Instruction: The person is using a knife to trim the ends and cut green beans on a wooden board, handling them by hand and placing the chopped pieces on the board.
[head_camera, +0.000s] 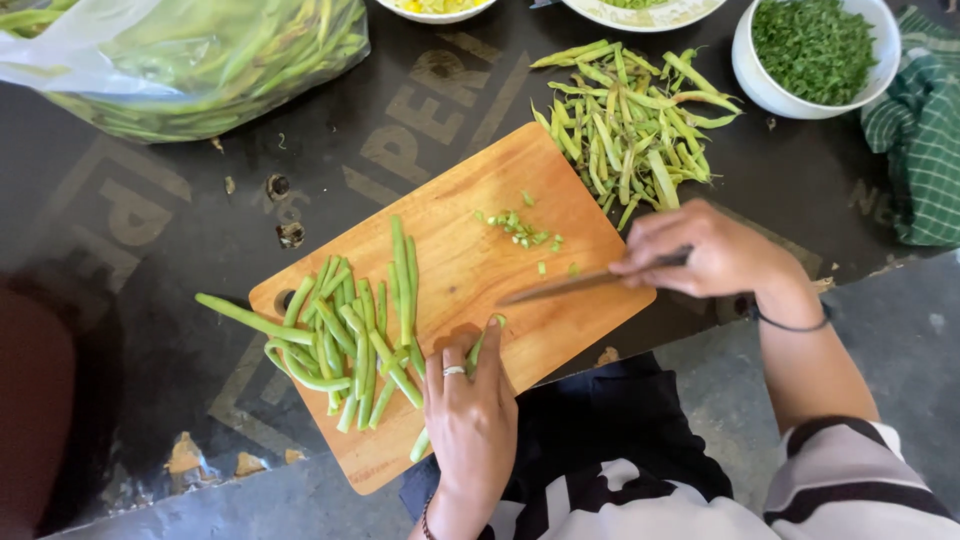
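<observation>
Where beans (350, 340) crowd board (460, 270): trimmings (630, 125)

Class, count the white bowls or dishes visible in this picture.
3, all along the top edge: one bowl of chopped greens at right, one dish in the middle, one bowl left of it. Two are cropped.

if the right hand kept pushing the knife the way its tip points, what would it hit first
Probably the green bean under the left hand; the knife in the right hand points left toward it across the cutting board.
</observation>
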